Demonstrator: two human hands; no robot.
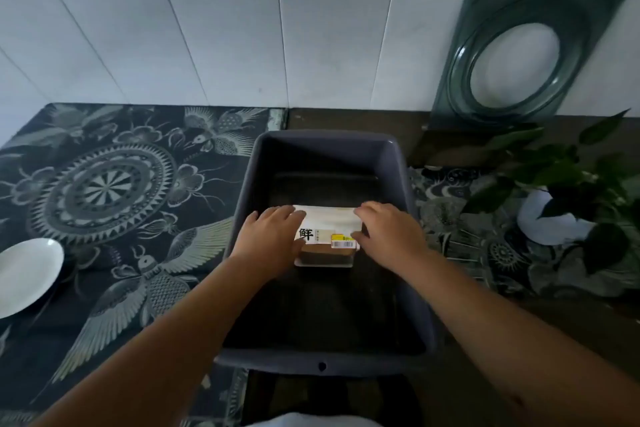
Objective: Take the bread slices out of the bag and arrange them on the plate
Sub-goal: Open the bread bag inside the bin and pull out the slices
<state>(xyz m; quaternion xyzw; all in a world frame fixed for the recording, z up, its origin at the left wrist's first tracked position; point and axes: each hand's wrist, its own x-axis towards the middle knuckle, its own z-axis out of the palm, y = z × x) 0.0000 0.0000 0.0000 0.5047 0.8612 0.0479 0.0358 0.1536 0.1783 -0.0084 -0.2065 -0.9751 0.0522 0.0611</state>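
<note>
Both hands are down inside the grey tub [391,163]: the left hand [268,241] and right hand [389,232] lie with fingers spread and curled against opposite ends of the bread bag [327,225], which sits mid-tub. Whether either has truly gripped it, I cannot tell. Best to squeeze lightly, lift level, and carry it left of the tub toward the white plate [26,276].

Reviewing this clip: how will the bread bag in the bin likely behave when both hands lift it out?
The bread bag probably feels light for its size, since it shows sliced bread at its near end. It likely squashes if squeezed, so the left hand and right hand on its two ends should grip gently. Its film may be a bit slippery. The bin has tall walls, so it must come straight up.
</note>
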